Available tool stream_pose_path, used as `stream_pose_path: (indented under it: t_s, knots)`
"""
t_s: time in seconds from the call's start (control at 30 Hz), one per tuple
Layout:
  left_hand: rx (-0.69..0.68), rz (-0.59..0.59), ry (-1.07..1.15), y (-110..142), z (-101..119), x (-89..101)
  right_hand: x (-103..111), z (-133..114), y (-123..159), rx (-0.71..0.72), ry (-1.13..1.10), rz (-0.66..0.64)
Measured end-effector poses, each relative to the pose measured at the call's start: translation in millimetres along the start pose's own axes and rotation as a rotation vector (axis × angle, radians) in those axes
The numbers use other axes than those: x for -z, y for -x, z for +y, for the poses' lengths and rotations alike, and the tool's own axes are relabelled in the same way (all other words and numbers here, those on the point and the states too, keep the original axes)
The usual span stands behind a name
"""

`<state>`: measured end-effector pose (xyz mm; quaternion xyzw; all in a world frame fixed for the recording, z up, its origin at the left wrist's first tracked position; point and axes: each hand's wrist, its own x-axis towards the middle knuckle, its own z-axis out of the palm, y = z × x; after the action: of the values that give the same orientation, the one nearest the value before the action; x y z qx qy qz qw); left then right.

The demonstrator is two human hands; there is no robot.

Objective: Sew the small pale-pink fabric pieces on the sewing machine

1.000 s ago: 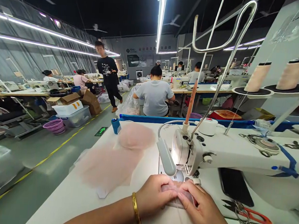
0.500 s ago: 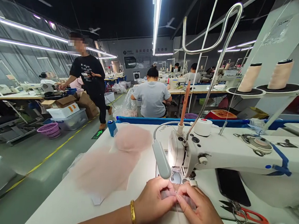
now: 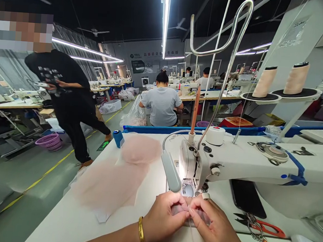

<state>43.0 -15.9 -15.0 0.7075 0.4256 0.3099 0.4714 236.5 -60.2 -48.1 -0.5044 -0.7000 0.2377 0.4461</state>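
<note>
In front of the white sewing machine [image 3: 246, 167], my left hand [image 3: 167, 213] and my right hand [image 3: 214, 220] meet with their fingertips together. Both pinch a small sheer pale pink fabric [image 3: 177, 210], which shows between the fingers of each hand. Most of this fabric is covered by the hands, and its edge between the thumbs is too small to make out. The machine's lit needle area lies just beyond my fingertips. To the left, two piles of sheer pink fabric pieces [image 3: 112, 185] rest on the white table [image 3: 51, 225].
A blue thread spool [image 3: 118, 138] stands at the table's far left corner. A black phone [image 3: 248, 198], orange-handled scissors [image 3: 270, 229] and keys lie right of my hands. A grey lamp head [image 3: 171, 172] hangs near the needle. A person [image 3: 67, 81] walks along the left aisle.
The person in black has come closer along the left aisle. The view has shifted slightly. Both hands keep their pinch in nearly the same place.
</note>
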Motion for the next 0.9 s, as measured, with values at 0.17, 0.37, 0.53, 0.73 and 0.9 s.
stream_pose_path:
  t_s: [0.17, 0.37, 0.53, 0.73, 0.9]
  knots:
    - [-0.001, -0.010, 0.035, 1, 0, 0.3, 0, -5, 0, -0.008, -0.013, 0.046]
    - [-0.022, -0.012, 0.034, 1, 3, 1.8, -1, -9, 1, -0.053, -0.038, 0.060]
    - [-0.019, -0.024, 0.045, 1, 2, 1.6, 1, -9, 0, -0.024, -0.013, 0.045]
    - [-0.017, -0.022, 0.002, 2, 2, 2.6, 2, -5, -1, 0.017, 0.004, 0.038]
    - [-0.023, -0.082, 0.101, 1, 12, 3.9, 5, 0, -2, 0.074, -0.003, -0.007]
